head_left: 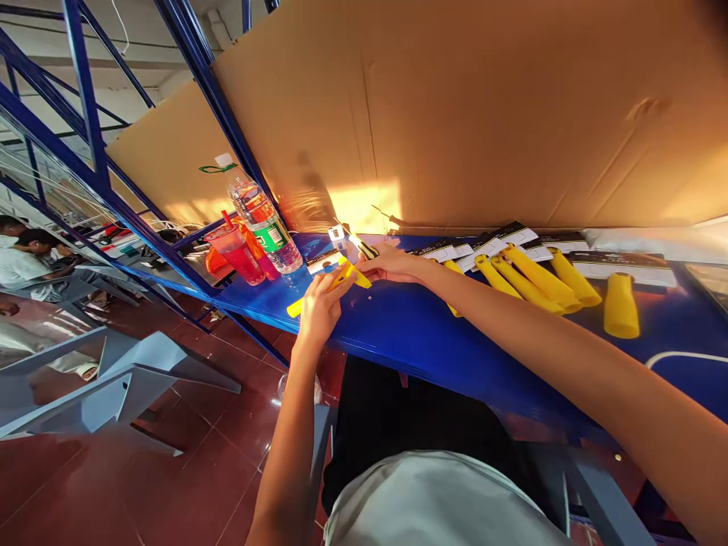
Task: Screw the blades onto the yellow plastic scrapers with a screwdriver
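My left hand (321,303) is closed around a yellow plastic piece (296,308), which sticks out past both sides of the fingers above the blue table. Close beside it, my right hand (390,262) has its fingers pinched at a slim black-and-yellow tool (365,248); its exact kind is too small to make out. The two hands nearly meet at the yellow end. Behind the left fingers lies a black-and-white card (321,262). A small clear bottle with a white label (337,236) stands just beyond the hands.
Several yellow tapered handles (535,279) lie on the blue table (398,334) under my right forearm, with printed cards (619,267) behind them. At left stand a large water bottle (267,220) and a red cup (239,254). A cardboard panel (483,114) rises behind; other people sit far left.
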### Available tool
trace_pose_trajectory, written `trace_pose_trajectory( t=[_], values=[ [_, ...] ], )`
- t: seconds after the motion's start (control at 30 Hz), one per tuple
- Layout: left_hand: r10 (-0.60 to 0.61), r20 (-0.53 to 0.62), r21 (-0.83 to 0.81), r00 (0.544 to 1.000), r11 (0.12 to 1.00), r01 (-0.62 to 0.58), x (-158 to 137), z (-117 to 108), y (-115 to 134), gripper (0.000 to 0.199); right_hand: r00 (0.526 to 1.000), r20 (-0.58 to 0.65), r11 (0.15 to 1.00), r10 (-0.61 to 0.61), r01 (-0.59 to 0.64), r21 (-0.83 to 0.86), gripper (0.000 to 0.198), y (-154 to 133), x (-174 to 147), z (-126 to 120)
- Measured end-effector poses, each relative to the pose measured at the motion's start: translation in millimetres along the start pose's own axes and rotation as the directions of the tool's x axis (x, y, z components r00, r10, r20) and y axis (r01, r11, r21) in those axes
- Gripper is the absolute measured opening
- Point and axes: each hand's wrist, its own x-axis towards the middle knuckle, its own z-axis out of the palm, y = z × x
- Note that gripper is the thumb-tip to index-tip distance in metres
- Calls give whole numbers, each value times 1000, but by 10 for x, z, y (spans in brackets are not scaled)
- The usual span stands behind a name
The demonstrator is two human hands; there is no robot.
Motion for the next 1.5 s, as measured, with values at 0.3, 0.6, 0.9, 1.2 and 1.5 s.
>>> trace_pose_trajectory(
  t=[0.3,0.6,0.9,1.2,1.5],
  values=[
    [16,52,34,998,999,-18,4,-47,9,59,999,-41,998,24,-27,-54,44,-92,-60,62],
    [-177,-44,-13,983,984,177,33,71,39,49,995,-77,976,-60,42,-213,41,-176,-59,90],
    [-347,-107,85,932,931,356,181,61,134,16,960,58,537,-273,203,-819,21,-451,-72,3],
    [-194,1,207,981,960,190,300,113,142,41,977,-28,296,-213,37,-954,15,-653,-182,-91],
    [-197,9,118,980,974,194,220,129,99,44,977,-24,394,-213,63,-917,25,-834,-303,34]
  ],
)
